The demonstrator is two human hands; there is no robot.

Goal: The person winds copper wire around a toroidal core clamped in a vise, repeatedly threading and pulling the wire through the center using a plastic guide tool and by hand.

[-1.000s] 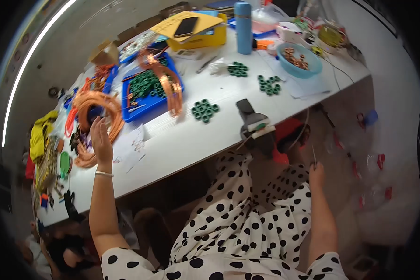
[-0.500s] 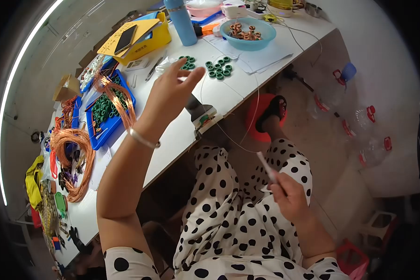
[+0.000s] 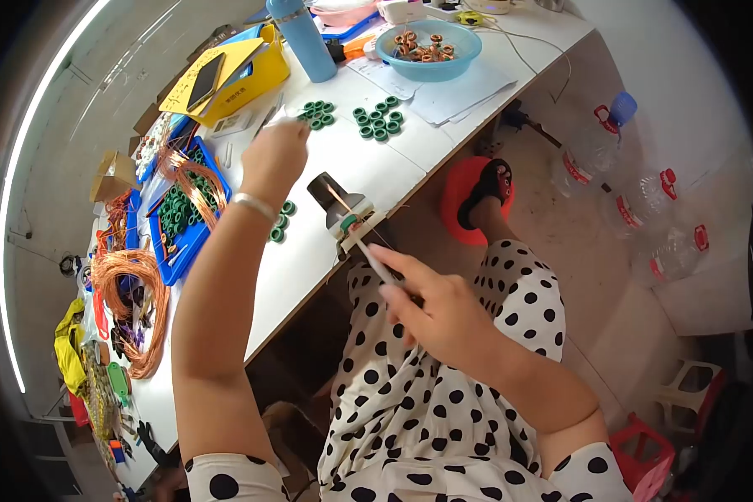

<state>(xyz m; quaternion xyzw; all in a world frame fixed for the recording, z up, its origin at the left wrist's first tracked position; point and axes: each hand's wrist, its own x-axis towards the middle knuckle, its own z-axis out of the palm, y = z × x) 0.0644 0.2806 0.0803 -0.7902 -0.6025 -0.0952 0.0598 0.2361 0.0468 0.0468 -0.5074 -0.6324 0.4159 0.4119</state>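
Note:
My right hand (image 3: 439, 305) is closed around a slim white-handled tool (image 3: 381, 266), whose end reaches a green ring (image 3: 349, 222) held in a small clamp (image 3: 361, 209) at the table edge. A dark metal plate (image 3: 326, 188) lies beside the clamp. Over the table, my left hand (image 3: 274, 159) is curled and blurred, its fingertips turned away near a group of green rings (image 3: 318, 114); whatever it holds is hidden. Another few green rings (image 3: 282, 222) lie beside my left wrist.
Coiled copper wire (image 3: 134, 301) and a blue tray (image 3: 182, 261) of green rings lie on the left. At the back stand a yellow box (image 3: 238, 88), a blue bottle (image 3: 305, 46) and a blue bowl (image 3: 431, 71) of copper-wound rings. More green rings (image 3: 379, 121) sit mid-table.
My right hand has moved up and left, bringing the tool to the clamped ring. My left hand has moved left and down, and its fingers have curled in. The wire loop no longer shows.

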